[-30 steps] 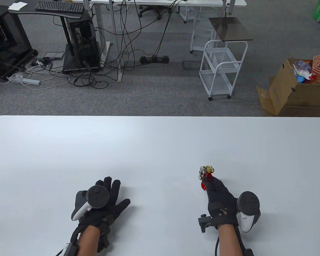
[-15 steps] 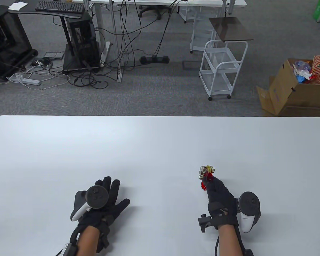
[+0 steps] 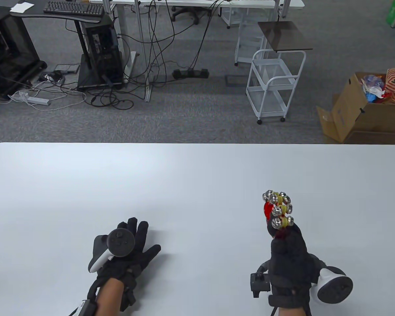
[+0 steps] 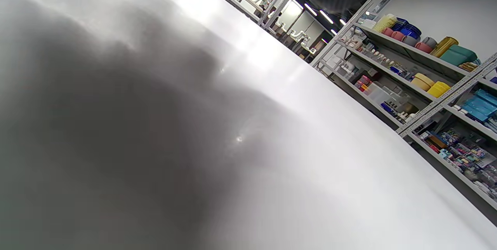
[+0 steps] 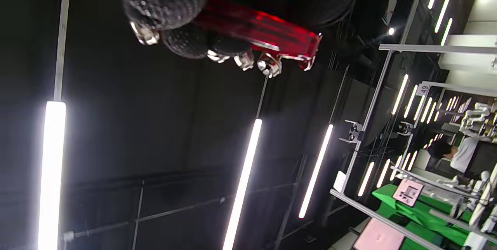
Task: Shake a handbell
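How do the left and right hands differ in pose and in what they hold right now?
The left hand rests flat on the table, fingers spread, holding nothing; the right hand grips the handbell with curled fingers. Both wear black gloves.

White table (image 4: 271,133) tilted across frame, shadowed at left, stocked storage shelves (image 4: 419,75) beyond at right

- Table view: bright, even, sharp.
- Left wrist view: table (image 4: 310,133) glare-streaked, broad blurred shadow at left.
- Right wrist view: dark; ceiling tube lights (image 5: 48,172) blown out.
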The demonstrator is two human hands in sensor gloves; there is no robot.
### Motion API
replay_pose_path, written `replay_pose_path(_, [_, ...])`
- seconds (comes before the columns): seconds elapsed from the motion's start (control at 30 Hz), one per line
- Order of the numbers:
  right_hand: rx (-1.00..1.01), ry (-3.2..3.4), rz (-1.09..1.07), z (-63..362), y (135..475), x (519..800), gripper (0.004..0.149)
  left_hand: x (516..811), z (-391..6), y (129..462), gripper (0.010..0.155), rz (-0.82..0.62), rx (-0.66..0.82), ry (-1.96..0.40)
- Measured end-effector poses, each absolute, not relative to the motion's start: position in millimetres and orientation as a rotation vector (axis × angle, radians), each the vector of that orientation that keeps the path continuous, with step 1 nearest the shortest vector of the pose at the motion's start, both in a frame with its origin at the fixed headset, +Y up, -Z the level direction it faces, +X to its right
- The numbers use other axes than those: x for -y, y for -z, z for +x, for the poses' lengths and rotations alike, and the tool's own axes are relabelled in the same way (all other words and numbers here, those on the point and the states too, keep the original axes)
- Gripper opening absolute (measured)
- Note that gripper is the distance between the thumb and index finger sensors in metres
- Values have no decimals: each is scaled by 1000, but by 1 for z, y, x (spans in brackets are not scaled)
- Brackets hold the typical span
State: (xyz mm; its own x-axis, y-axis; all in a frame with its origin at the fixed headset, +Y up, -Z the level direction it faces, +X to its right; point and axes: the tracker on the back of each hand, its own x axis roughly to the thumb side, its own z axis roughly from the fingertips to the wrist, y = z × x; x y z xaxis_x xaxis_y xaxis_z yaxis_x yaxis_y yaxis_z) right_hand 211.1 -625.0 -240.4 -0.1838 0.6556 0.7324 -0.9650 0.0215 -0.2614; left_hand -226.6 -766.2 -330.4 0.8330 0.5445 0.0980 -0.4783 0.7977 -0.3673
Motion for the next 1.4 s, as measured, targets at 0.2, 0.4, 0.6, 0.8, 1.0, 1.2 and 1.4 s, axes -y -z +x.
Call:
replay_pose_path(0.2, [328,-1768,77,225,319,722,47,763,-225,327,88,-325,221,-565])
replay_pose_path(0.4, [193,-1733,-64,230,332,753,47,761,-228,325,88,-307,214,-589])
replay_pose_path(0.6, [212,-1739,-40,227,329,749,47,763,-226,326,88,-319,207,-580])
replay_pose_path(0.8, [181,-1773,-43,224,331,750,47,763,-226,327,88,-311,209,-574])
replay_pose_path(1.0, [94,-1870,-131,221,327,746,47,763,-226,327,87,-295,213,-570])
replay_pose_path(1.2, [493,-1701,360,207,287,660,46,762,-227,327,87,-276,215,-580])
replay_pose_path(1.4, [654,-1598,438,214,269,644,46,763,-226,327,87,-269,217,-574])
